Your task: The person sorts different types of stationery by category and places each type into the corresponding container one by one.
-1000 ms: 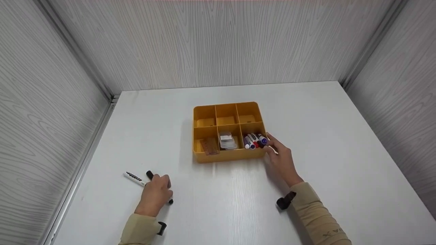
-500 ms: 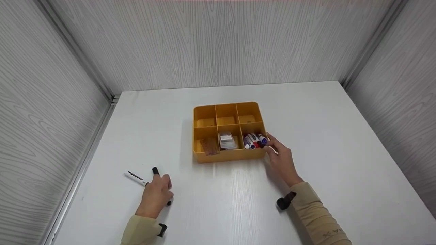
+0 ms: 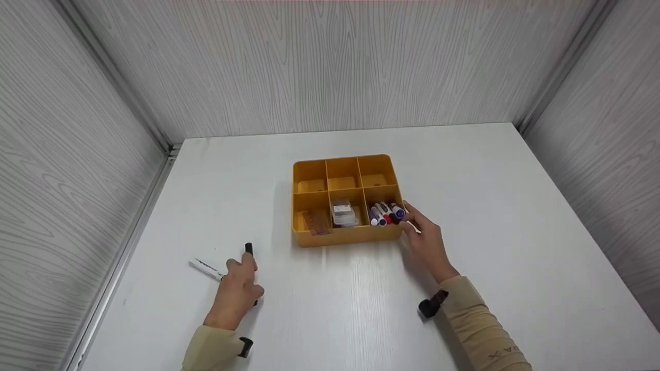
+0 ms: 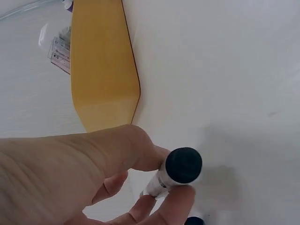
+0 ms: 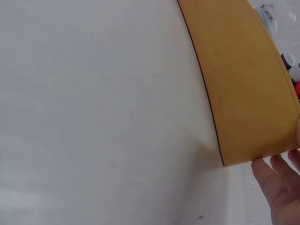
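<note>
My left hand (image 3: pixel 234 293) pinches a whiteboard marker (image 4: pixel 183 165) between thumb and fingers; its black cap end faces the left wrist camera. Beside that hand lies a second white marker (image 3: pixel 205 269), partly covered by the hand in the head view. A yellow organizer box (image 3: pixel 350 236) with two rows of compartments stands mid-table. Its front right corner is held by my right hand (image 3: pixel 427 247), the thumb at the front and the fingers (image 5: pixel 269 180) along the side wall. Several markers (image 3: pixel 381 216) lie in the front right compartment.
Clear plastic cases (image 3: pixel 343 212) sit in the front middle compartment. A see-through reddish flat item (image 3: pixel 315 221) leans in the front left one. Pale wood-grain panels (image 3: pixel 319 67) enclose the white table (image 3: pixel 464 170) at the back and both sides.
The marker in my left hand has turned, its far black end swinging right and away from the other marker. My right hand and the organizer box have stayed put.
</note>
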{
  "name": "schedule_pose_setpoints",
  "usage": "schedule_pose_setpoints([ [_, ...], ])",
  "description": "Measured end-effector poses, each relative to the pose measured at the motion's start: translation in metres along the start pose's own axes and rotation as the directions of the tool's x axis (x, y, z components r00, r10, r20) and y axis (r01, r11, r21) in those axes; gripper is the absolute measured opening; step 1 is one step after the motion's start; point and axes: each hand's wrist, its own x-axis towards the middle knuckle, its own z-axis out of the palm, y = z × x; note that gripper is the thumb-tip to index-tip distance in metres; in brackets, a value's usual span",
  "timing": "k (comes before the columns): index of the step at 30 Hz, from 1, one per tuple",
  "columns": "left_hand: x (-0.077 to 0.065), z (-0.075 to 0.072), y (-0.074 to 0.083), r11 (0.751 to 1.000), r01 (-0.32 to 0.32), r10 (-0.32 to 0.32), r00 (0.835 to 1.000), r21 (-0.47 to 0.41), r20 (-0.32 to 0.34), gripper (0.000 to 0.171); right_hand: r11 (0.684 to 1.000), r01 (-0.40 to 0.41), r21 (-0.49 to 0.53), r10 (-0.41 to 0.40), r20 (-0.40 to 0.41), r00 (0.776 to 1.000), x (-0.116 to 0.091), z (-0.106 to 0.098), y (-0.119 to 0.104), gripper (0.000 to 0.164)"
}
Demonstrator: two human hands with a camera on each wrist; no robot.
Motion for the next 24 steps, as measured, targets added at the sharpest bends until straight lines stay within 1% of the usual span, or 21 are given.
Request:
schedule_pose_setpoints([
  [4, 0.004, -0.003, 0.003, 1.0, 0.007, -0.007, 1.0, -0.021, 0.001, 0.039, 1.0, 0.019, 0.003, -0.019, 0.0, 1.0, 0.0, 0.0, -0.001, 0.009],
  [7, 0.007, -0.006, 0.007, 0.999, -0.008, 0.007, 1.0, -0.035, -0.011, 0.039, 0.999, 0.035, 0.001, -0.035, -0.005, 0.999, 0.001, -0.001, 0.0, 0.01],
  [10, 0.01, -0.011, 0.013, 0.997, -0.033, 0.03, 0.999, -0.07, -0.045, 0.035, 0.999, 0.038, 0.008, -0.037, -0.009, 0.999, 0.002, 0.0, 0.006, 0.01],
  [14, 0.014, -0.016, 0.023, 0.989, -0.077, 0.064, 0.993, -0.127, -0.104, 0.029, 1.0, 0.007, 0.013, -0.007, -0.006, 1.0, 0.003, 0.002, 0.022, 0.008],
  [18, 0.018, -0.021, 0.036, 0.981, -0.119, 0.095, 0.984, -0.157, -0.153, 0.027, 1.0, -0.016, 0.001, 0.016, -0.003, 1.0, 0.002, 0.003, 0.031, 0.01],
  [20, 0.02, -0.022, 0.042, 0.977, -0.15, 0.122, 0.976, -0.149, -0.179, 0.028, 1.0, -0.023, -0.001, 0.023, 0.002, 1.0, 0.002, 0.003, 0.032, 0.013],
  [22, 0.023, -0.023, 0.049, 0.975, -0.185, 0.156, 0.965, -0.127, -0.209, 0.029, 0.999, -0.032, -0.001, 0.032, 0.008, 0.999, 0.002, 0.003, 0.033, 0.015],
  [24, 0.025, -0.024, 0.055, 0.969, -0.228, 0.199, 0.951, -0.099, -0.237, 0.032, 0.999, -0.043, -0.006, 0.043, 0.012, 0.999, 0.002, 0.004, 0.033, 0.015],
])
